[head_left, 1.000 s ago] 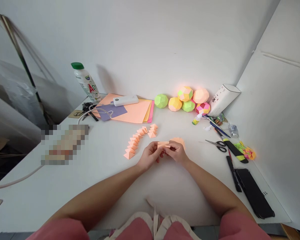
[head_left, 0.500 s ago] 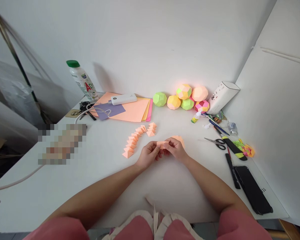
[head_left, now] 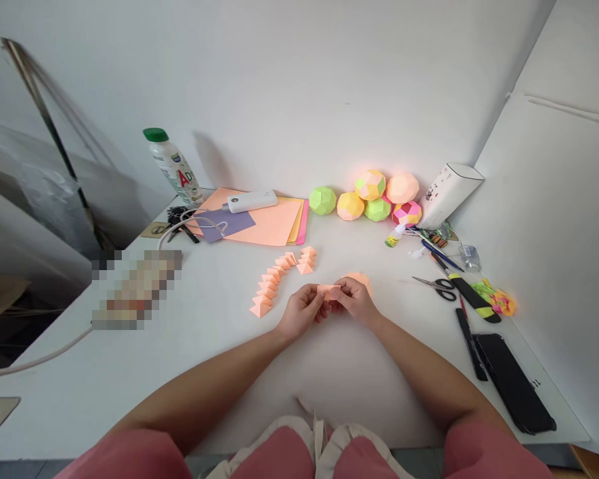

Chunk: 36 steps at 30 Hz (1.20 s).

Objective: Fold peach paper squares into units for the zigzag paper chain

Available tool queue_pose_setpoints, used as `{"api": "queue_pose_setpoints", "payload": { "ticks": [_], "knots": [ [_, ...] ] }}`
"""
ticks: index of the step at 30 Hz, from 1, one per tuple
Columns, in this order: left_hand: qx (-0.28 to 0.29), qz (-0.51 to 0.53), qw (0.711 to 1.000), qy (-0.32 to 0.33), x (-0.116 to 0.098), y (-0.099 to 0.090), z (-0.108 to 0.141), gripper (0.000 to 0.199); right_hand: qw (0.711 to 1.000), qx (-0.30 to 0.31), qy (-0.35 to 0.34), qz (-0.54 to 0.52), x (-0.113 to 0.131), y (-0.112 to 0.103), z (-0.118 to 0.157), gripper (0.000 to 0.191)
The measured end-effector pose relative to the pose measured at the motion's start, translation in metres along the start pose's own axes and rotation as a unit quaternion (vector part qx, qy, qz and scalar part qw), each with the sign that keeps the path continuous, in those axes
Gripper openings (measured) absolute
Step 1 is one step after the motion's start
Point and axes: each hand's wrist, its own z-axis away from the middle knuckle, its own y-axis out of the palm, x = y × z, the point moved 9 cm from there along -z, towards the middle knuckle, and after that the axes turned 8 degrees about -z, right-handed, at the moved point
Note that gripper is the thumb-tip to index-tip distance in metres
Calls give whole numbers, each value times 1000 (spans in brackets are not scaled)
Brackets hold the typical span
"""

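A small peach paper piece (head_left: 328,292) is pinched at both ends above the white table. My left hand (head_left: 302,310) grips its left end between thumb and fingers. At its right end, my right hand (head_left: 354,301) does the same, thumb lying on the paper's face. Some fingers of both hands are tucked behind and partly hidden. Just beyond my right hand lies more peach paper (head_left: 363,280), partly covered by it. A curved row of folded peach paper units (head_left: 267,286) rests to the left, with a shorter stack of units (head_left: 306,260) beside its far end.
Several faceted paper balls (head_left: 350,206) sit against the wall. Scissors (head_left: 436,286), a cutter knife (head_left: 474,297) and a black phone (head_left: 514,382) lie on the right. Coloured sheets (head_left: 274,223) with a power bank (head_left: 252,201) and a bottle (head_left: 174,169) stand at the back left.
The whole scene has shifted slightly right in view as the camera turned a little. Both hands keep their pinch on the paper piece, with hardly any movement otherwise.
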Motion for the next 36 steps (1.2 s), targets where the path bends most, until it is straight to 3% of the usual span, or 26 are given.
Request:
{"api": "queue_pose_setpoints", "payload": {
  "ticks": [36],
  "knots": [
    [-3,27,1000,-12,3,-1,-2,34,999,31,-8,-22,-4,1,-4,22]
  ]
}}
